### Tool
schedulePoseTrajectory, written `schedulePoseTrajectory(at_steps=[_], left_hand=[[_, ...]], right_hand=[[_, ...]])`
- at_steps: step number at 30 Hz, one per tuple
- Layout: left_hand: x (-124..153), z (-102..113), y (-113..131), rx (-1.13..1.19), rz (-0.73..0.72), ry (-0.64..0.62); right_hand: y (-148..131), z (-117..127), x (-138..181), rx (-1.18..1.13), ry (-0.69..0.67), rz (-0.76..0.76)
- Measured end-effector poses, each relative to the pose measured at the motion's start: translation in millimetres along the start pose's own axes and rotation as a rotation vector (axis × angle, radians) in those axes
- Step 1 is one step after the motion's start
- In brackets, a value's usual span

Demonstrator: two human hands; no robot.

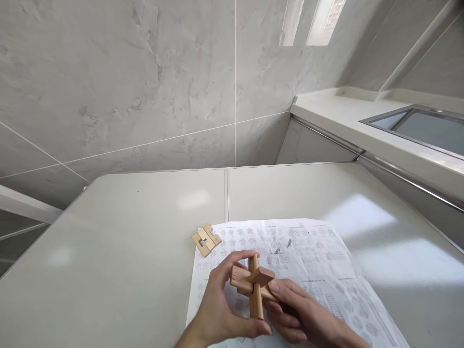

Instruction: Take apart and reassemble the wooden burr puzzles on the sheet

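A wooden burr puzzle [256, 285] made of crossed, interlocking bars is held just above a printed sheet. My left hand [221, 299] spans its upright bar, with the index fingertip on the far end and the thumb at the near end. From the right, my right hand [295, 309] pinches the bar that points that way between thumb and fingers. Under the puzzle lies the white instruction sheet [308, 256], creased and covered with small line drawings. Some light wooden pieces [206, 240] rest together at the sheet's upper left corner, apart from both hands.
The pale table [126, 251] has a seam running away from me at its middle. Behind it rises a grey tiled wall [152, 82]. At the right stands a white counter [326, 108] with a metal-framed inset [416, 128]. A white bar [29, 203] shows at far left.
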State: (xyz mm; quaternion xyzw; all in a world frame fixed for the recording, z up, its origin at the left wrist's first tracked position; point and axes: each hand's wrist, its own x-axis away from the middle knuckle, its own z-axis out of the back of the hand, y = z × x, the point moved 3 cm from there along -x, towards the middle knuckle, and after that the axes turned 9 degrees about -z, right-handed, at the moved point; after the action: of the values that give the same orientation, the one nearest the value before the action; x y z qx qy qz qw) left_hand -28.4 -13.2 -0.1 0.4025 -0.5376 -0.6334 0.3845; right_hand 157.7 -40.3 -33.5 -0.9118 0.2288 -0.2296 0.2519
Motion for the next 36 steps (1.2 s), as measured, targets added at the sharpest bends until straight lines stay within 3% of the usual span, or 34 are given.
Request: schedulePoseTrajectory(at_steps=[5, 9, 18, 26, 36], left_hand=[[-1.4, -0.2, 0.2, 0.062, 0.034, -0.025], [-2.2, 0.0, -1.9, 0.101, 0.071, -0.059], [-2.5, -2.9, -4.3, 0.14, 0.023, -0.038], [0.7, -0.4, -9.5, 0.031, -0.024, -0.009], [-2.1, -1.7, -1.6, 0.051, -0.012, -0.013]], right_hand=[[4.8, -3.4, -2.3, -0.114, -0.076, -0.079], [3.4, -7.1, -3.0, -0.135, -0.108, -0.059], [-0.7, -6.5, -4.5, -0.073, -0.033, -0.053], [0.2, -4.3, -4.1, -0.049, 0.063, -0.016], [-1.1, -3.2, -6.0, -0.002, 0.08, -0.014]])
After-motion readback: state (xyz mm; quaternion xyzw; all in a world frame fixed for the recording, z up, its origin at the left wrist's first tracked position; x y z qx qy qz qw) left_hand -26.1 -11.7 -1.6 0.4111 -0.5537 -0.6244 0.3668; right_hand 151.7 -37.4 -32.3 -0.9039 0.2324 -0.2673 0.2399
